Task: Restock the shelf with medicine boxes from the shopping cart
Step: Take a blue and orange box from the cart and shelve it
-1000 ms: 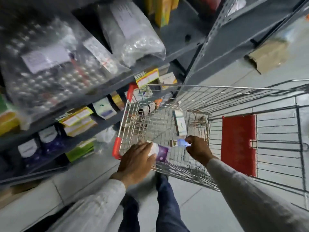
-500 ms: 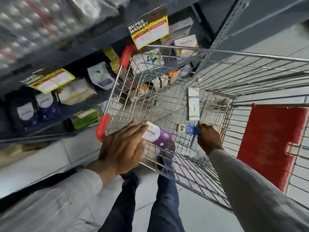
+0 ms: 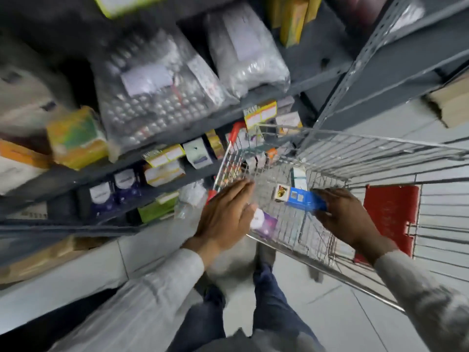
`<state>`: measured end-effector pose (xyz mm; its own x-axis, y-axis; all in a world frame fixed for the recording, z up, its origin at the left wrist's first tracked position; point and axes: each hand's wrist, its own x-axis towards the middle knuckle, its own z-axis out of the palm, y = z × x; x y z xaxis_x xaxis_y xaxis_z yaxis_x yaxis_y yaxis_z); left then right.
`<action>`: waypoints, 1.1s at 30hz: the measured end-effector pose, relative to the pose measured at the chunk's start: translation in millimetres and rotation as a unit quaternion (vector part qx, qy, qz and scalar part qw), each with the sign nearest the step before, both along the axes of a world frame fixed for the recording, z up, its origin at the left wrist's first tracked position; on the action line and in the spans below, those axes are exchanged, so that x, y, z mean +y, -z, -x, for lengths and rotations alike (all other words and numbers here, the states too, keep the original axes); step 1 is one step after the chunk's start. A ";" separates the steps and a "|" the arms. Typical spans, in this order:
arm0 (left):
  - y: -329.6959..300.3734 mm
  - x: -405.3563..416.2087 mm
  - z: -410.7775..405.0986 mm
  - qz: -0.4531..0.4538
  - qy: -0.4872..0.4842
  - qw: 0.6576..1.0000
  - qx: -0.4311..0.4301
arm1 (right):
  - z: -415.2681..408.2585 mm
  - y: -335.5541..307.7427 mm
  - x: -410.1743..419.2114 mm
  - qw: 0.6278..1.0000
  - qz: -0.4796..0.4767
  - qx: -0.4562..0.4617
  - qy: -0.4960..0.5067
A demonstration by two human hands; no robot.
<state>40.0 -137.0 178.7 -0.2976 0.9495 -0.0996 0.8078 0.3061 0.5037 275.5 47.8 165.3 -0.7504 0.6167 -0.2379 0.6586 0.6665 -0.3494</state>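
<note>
A wire shopping cart [image 3: 355, 158] with red corner caps stands beside the grey metal shelf [image 3: 157, 163]. My right hand [image 3: 347, 214] grips a blue medicine box [image 3: 303, 199] over the cart's near end. My left hand [image 3: 225, 212] is around a white and purple box [image 3: 264, 222] at the cart's near left corner, its fingers partly covering the box. In the cart lie a small box with a red and yellow picture [image 3: 281, 192], a white and teal box [image 3: 299, 177] and several more boxes at the far end, blurred.
The shelf holds purple boxes [image 3: 114, 191], white and yellow boxes [image 3: 165, 171], a green box [image 3: 154, 212] and bags of blister packs [image 3: 157, 97]. Yellow price tags [image 3: 261, 114] hang on shelf edges. A red child-seat flap [image 3: 390, 214] is at the cart's right. My legs stand on grey floor tiles.
The view has tilted up toward the shelf. My right hand has raised the blue box higher in the cart. My left hand stays on the white and purple box.
</note>
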 end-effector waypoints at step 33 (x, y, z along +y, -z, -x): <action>-274.6 -168.5 297.1 -0.184 -0.335 0.867 0.320 | 450.5 -337.9 -94.2 0.902 -0.149 0.298 -0.276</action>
